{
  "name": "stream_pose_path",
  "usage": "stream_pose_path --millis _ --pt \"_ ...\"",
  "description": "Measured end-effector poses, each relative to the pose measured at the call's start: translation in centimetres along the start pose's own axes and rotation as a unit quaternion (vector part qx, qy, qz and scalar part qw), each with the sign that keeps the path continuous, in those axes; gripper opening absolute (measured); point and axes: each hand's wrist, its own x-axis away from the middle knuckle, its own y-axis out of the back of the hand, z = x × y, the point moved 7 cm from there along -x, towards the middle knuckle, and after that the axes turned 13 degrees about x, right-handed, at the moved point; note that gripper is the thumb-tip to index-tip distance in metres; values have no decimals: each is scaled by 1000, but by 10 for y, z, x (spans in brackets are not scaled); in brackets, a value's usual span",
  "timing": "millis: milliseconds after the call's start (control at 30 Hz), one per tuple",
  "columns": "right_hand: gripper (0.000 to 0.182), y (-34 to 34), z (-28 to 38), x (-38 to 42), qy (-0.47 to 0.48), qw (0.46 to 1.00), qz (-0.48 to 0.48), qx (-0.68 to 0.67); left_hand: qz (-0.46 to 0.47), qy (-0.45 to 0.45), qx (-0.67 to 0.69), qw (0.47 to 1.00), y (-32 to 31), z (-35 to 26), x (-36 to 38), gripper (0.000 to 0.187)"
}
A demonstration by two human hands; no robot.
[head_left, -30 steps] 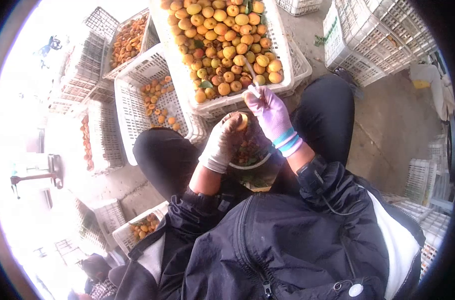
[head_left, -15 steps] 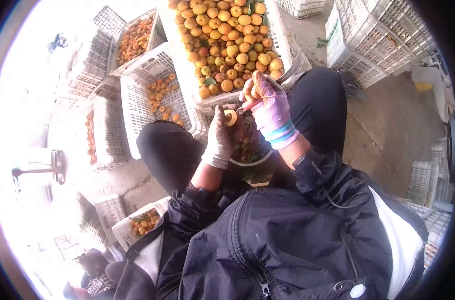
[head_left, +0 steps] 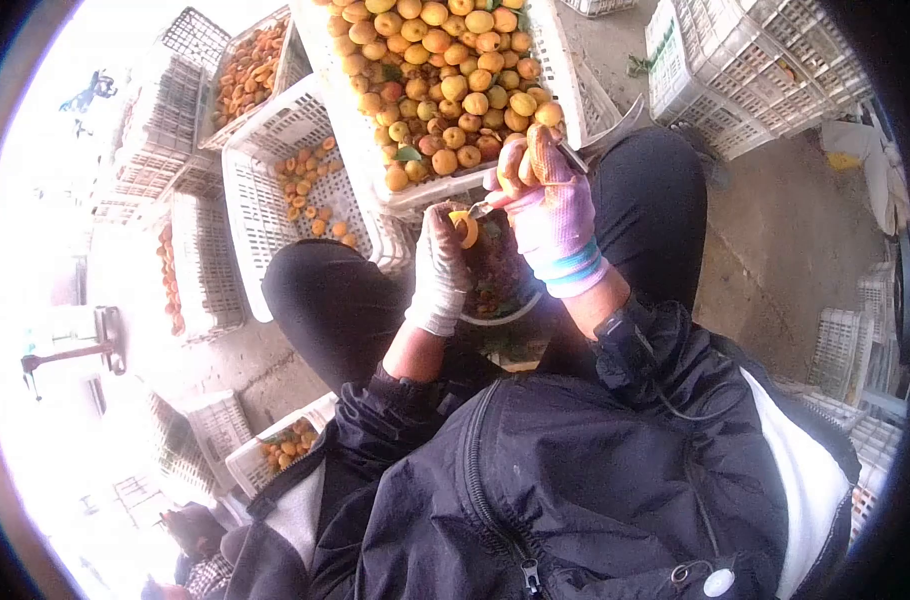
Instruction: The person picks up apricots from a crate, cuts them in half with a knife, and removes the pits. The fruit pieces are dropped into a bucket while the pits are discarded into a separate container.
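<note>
My left hand (head_left: 439, 268), in a stained whitish glove, has its fingers closed round a cut apricot (head_left: 466, 230) whose orange flesh shows. My right hand (head_left: 555, 225), in a pink-purple glove with blue cuff bands and orange-brown stained fingers, grips a slim metal-tipped tool (head_left: 481, 210). The tool's tip is at the apricot; its exact shape is too small to tell. Below both hands, a round bucket (head_left: 505, 320) stands between my knees, with dark reddish and green bits inside. Just beyond the hands is a white crate (head_left: 373, 165) heaped with whole apricots.
A white crate (head_left: 250, 215) at the left holds apricot halves. Behind it a crate of halves (head_left: 215, 130) sits high beside stacked crates. More crates (head_left: 710, 100) stand at the right. A small crate (head_left: 243, 465) with apricots is by my left side. A person (head_left: 195, 530) is at lower left.
The view has shifted slightly. My right hand has turned a little, and the tool's metal tip now shows against the apricot. Both hands keep their hold.
</note>
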Motion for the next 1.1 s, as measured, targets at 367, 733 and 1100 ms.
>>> stream_pose_path --millis 367,733,1100 --pt "35 14 -7 5 -32 996 -78 15 3 -67 -87 994 -31 -27 9 68" --pt "43 21 -33 -9 -113 981 -48 -153 27 -57 28 998 -45 -30 13 70" --pt "39 13 -38 -7 -201 945 57 -253 -10 21 198 980 -36 -19 5 50"
